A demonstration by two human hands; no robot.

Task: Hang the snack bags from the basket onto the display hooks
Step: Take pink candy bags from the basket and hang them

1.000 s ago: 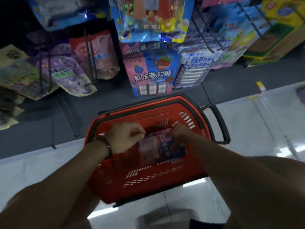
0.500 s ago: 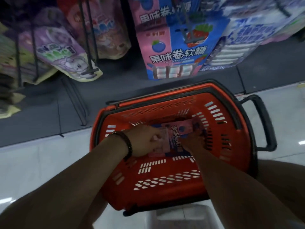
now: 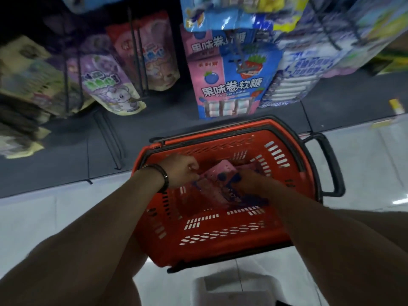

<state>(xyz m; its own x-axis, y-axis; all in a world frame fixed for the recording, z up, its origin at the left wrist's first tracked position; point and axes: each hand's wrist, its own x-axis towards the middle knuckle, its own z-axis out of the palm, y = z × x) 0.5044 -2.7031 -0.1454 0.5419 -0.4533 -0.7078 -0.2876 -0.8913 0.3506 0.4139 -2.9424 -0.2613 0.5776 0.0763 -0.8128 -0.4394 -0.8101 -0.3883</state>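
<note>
Both hands reach into the slotted red plastic basket (image 3: 220,228); the left hand (image 3: 181,171), fingers curled, pinches the upper left edge of a glossy pink and blue snack bag (image 3: 217,184) lying inside; the right hand (image 3: 251,184) rests on its right side, grip unclear; matching flat bags (image 3: 229,85) hang from thin dark wire hooks (image 3: 138,60) above.

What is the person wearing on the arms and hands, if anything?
Both forearms are bare, with no sleeves in view. The left hand has a dark beaded bracelet around its wrist. The right hand shows no glove, ring or watch.
</note>
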